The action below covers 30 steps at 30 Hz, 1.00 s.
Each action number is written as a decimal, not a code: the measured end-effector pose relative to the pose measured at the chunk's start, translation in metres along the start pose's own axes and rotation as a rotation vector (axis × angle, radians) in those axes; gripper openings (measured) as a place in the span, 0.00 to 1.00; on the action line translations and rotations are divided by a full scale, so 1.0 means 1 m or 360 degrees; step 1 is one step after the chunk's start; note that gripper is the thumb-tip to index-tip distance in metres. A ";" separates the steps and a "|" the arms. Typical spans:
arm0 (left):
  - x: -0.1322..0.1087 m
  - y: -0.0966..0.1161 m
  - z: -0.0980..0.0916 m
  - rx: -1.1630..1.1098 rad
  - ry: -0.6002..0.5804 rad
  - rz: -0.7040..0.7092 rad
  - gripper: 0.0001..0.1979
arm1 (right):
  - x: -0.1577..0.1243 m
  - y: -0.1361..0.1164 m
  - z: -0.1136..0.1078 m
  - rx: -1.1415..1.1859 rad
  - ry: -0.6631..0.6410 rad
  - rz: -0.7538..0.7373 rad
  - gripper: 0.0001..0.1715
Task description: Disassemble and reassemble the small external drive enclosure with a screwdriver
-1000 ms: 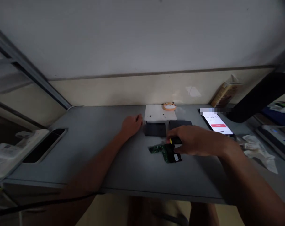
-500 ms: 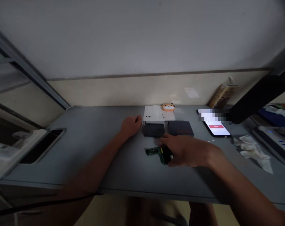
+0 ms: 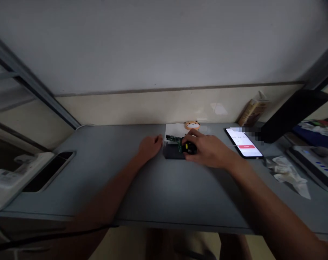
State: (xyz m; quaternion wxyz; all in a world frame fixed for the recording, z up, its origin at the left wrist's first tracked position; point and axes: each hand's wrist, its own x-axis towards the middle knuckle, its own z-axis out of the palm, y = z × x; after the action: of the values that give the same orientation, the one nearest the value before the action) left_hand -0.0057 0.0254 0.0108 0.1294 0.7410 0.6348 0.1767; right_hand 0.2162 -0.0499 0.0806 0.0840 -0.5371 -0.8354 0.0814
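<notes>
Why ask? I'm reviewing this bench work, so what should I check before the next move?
Grip: ok, the right hand holds the green circuit board by its black end.
Board against the dark flat case: cannot tell whether it touches or hangs just above.
Left hand: ok, resting on the table beside the case, holding nothing.
Phone: ok, lying apart from the right hand.
White paper sheet: cannot tell what lies on it; the board and hand block much of it.
Light: not ok, too dim for board detail.
</notes>
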 end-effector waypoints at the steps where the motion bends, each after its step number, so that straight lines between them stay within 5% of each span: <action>1: 0.000 0.000 0.000 0.0002 -0.0005 0.0007 0.26 | 0.002 0.003 0.002 -0.0047 0.0027 0.0028 0.21; 10: -0.001 -0.001 -0.003 0.0033 -0.0073 0.0186 0.13 | 0.007 0.008 0.012 -0.0164 -0.0128 0.0072 0.24; 30: -0.003 -0.010 -0.006 -0.0010 -0.0214 0.0484 0.16 | 0.010 0.006 0.014 -0.0034 -0.0174 -0.0002 0.21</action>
State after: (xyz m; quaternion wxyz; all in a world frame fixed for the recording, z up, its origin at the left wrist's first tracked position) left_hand -0.0173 0.0241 0.0123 0.1456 0.8383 0.5047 0.1463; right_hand 0.2138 -0.0392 0.0658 0.0325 -0.5321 -0.8399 0.1016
